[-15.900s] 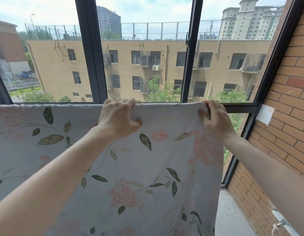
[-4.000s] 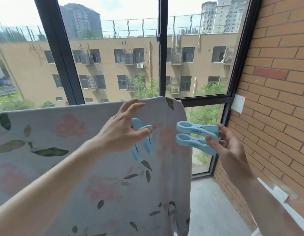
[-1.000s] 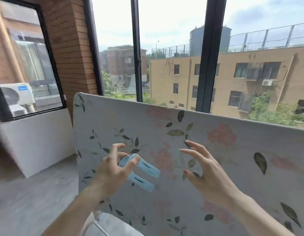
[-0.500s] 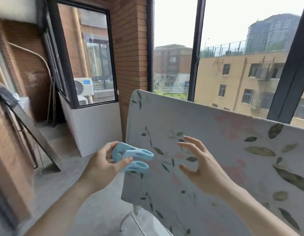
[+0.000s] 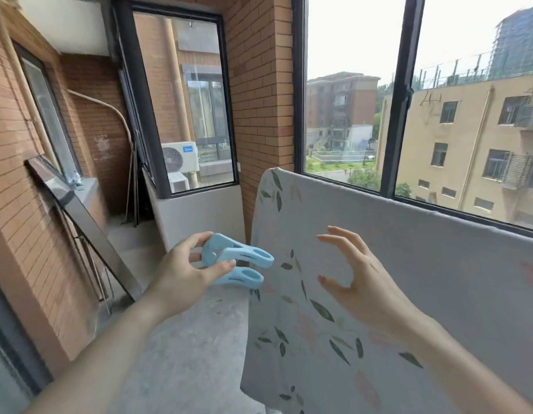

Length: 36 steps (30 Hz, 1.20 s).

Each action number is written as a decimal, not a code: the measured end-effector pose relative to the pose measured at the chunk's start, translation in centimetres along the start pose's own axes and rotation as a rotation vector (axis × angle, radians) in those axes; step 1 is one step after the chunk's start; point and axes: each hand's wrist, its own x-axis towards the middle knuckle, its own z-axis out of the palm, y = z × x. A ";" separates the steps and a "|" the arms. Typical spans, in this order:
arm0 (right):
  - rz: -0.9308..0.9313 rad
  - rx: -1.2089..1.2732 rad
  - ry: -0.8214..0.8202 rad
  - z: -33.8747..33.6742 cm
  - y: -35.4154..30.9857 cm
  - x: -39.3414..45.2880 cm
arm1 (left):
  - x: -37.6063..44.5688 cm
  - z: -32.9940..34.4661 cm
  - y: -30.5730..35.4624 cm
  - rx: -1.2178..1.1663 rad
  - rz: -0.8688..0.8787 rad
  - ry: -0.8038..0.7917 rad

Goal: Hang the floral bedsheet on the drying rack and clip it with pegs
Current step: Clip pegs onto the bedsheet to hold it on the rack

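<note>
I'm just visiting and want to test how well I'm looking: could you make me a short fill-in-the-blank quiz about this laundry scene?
1. The left hand holds a big peg whose colour is light ____.
2. The right hand holds ____; its fingers are spread.
3. The bedsheet is printed with green ____ and pink flowers.
4. Through the side window, a white air-conditioner unit shows a round ____.

Missing words: blue; nothing; leaves; fan
</note>
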 end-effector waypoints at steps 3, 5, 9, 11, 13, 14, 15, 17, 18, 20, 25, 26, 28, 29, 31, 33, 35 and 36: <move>-0.037 -0.024 0.014 0.1 2.0 4.9 | 5.4 0.9 -0.5 0.007 0.013 0.008; -0.058 -0.041 0.043 0.1 2.7 8.2 | 8.7 1.3 -0.7 0.013 0.027 0.014; -0.083 -0.060 0.074 0.9 3.5 13.4 | 14.7 1.3 -1.8 0.006 0.037 0.011; -0.096 -0.084 0.077 1.3 3.9 15.0 | 17.1 1.0 -2.4 0.003 0.054 0.011; -0.098 -0.096 0.100 1.4 4.0 16.5 | 19.7 0.4 -2.8 -0.006 0.075 0.010; -0.099 -0.096 0.103 1.3 4.0 17.0 | 20.8 0.1 -2.7 -0.007 0.086 0.012; -0.096 -0.102 0.104 1.3 4.1 17.4 | 22.0 0.0 -2.7 -0.009 0.099 0.009; -0.080 -0.128 0.111 1.2 4.3 17.9 | 24.2 0.0 -2.7 -0.026 0.129 -0.019; -0.064 -0.146 0.120 1.1 4.5 18.1 | 25.5 0.2 -2.7 -0.038 0.144 -0.047; -0.039 -0.180 0.141 0.9 4.6 18.4 | 28.1 0.3 -3.2 -0.053 0.178 -0.097; 0.030 -0.272 0.228 2.0 3.4 20.7 | 34.4 0.8 -4.3 -0.085 0.291 -0.202; 0.051 -0.288 0.237 2.4 3.2 21.4 | 35.4 0.8 -4.4 -0.093 0.317 -0.223; 0.093 -0.341 0.237 3.2 2.6 23.5 | 37.4 0.5 -4.9 -0.112 0.352 -0.269; 0.115 -0.373 0.226 3.6 2.3 24.7 | 38.4 0.3 -5.2 -0.118 0.369 -0.280; 0.165 -0.417 0.204 4.2 2.1 26.5 | 40.2 0.0 -5.7 -0.124 0.404 -0.288; 0.241 -0.458 0.205 5.4 1.9 28.2 | 41.7 -0.7 -6.4 -0.131 0.432 -0.298; 0.332 -0.522 0.197 6.5 1.8 28.9 | 43.1 -1.1 -7.2 -0.122 0.466 -0.309; 0.371 -0.555 0.194 6.9 2.0 29.2 | 43.7 -1.2 -7.5 -0.112 0.487 -0.309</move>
